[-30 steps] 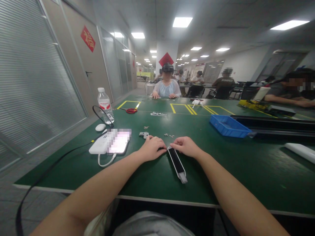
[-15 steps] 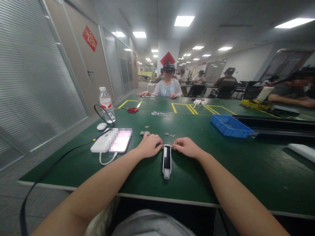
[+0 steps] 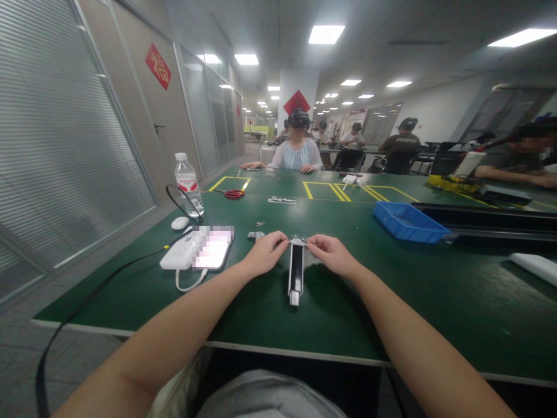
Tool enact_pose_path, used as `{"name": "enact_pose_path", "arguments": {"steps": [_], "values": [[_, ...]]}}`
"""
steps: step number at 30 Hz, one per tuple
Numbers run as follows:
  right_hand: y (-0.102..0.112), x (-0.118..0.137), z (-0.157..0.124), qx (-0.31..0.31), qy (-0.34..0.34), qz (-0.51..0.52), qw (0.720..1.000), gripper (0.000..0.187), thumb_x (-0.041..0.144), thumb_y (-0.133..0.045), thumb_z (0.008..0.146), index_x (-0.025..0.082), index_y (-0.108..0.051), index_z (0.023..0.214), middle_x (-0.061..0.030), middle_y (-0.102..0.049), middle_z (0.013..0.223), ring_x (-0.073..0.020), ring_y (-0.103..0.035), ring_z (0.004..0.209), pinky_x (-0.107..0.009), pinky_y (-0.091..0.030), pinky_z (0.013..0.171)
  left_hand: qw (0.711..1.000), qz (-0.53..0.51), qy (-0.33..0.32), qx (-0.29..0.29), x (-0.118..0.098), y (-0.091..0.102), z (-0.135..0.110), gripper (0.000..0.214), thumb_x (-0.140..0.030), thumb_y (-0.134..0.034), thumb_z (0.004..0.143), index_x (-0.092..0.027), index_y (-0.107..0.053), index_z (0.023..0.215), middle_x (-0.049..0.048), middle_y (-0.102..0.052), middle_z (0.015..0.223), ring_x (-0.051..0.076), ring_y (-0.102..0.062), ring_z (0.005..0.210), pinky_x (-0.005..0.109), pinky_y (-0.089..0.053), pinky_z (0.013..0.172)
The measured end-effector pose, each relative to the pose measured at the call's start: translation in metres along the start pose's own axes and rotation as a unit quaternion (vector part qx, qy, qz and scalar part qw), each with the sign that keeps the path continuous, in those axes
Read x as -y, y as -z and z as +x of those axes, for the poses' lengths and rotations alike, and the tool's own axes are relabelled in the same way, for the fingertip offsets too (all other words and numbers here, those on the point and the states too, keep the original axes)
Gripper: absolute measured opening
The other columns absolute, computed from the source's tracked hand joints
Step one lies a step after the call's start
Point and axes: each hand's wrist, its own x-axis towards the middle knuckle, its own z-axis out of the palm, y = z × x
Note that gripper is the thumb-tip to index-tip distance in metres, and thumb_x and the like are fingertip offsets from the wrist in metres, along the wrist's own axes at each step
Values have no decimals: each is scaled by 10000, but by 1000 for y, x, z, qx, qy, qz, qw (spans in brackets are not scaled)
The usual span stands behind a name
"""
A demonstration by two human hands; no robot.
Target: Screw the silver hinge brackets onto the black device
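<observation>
A long black strap with pale edges and a metal end hangs just above the green table, pointing toward me. My left hand pinches its far end from the left, fingers closed. My right hand pinches the same end from the right. Small metal rings and clips lie just beyond my fingers, and another small metal part sits left of them.
A phone on a white power bank with a cable lies at my left, near a water bottle and red scissors. A blue tray stands right. A person sits opposite; others work at the far right.
The strap swung from slanting right to pointing straight at me, and both hands lifted its far end up and slightly away from me.
</observation>
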Motion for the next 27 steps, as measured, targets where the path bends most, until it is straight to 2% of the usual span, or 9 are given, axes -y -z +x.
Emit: {"name": "enact_pose_path", "arguments": {"steps": [4,6,8,11,14,17,20,24,27], "values": [[-6,9,-1,-63,24,71,995,325,484,-581,734,162,-543,759,11,-533,636,-110,-467,571,-243,-364,543,978,-198,70,-8,-9,-10,0,270,-405,-405,899,-146,-482,892,43,-616,816,149,-594,760,312,-468,761],[-9,12,-2,-76,36,89,992,317,479,-598,725,167,-548,752,6,-552,651,-118,-494,595,-250,-384,564,927,-348,134,36,-13,-13,-3,340,-446,-507,859,-161,-430,1028,72,-646,875,167,-638,758,329,-490,729],[-11,14,-3,-83,44,93,991,302,467,-601,730,169,-551,741,7,-557,653,-120,-504,605,-253,-395,575,868,-450,188,87,-15,-13,-5,515,-406,-666,764,-191,-382,1134,103,-658,950,197,-667,781,342,-505,712],[-12,15,-5,-75,43,81,993,287,452,-589,747,166,-563,736,17,-533,620,-113,-485,578,-251,-387,558,823,-491,238,157,-14,-9,-7,621,-296,-791,641,-166,-437,1134,138,-664,979,217,-677,812,353,-519,742],[-13,13,-5,-61,39,74,995,289,450,-579,756,161,-573,750,13,-538,622,-114,-483,572,-252,-383,552,814,-487,254,187,-12,-8,-7,513,-244,-810,609,-111,-531,1019,154,-672,948,211,-673,819,337,-527,751],[-11,9,-3,-76,37,70,994,291,450,-571,759,160,-576,762,11,-539,625,-117,-488,574,-254,-385,558,829,-479,251,142,-11,-13,-6,435,-259,-796,627,-109,-563,962,127,-673,901,196,-665,783,316,-536,691],[-5,3,-1,-123,35,52,990,266,429,-561,764,164,-580,776,10,-535,626,-121,-492,584,-254,-386,565,835,-489,243,68,-10,-17,-3,374,-325,-769,663,-124,-571,909,66,-650,812,149,-640,697,254,-523,610],[3,-7,2,-179,15,-16,984,185,331,-552,739,165,-594,808,-5,-572,664,-134,-519,613,-262,-407,590,803,-545,240,-27,-9,-13,2,411,-495,-638,761,-182,-524,1001,0,-575,701,115,-597,591,252,-523,572],[7,-15,3,-190,-5,-91,977,172,262,-525,718,164,-608,833,-8,-586,678,-138,-527,619,-270,-419,613,796,-552,245,-48,-10,-8,4,471,-594,-491,816,-251,-439,1134,-11,-560,708,106,-564,503,258,-508,498]]}}
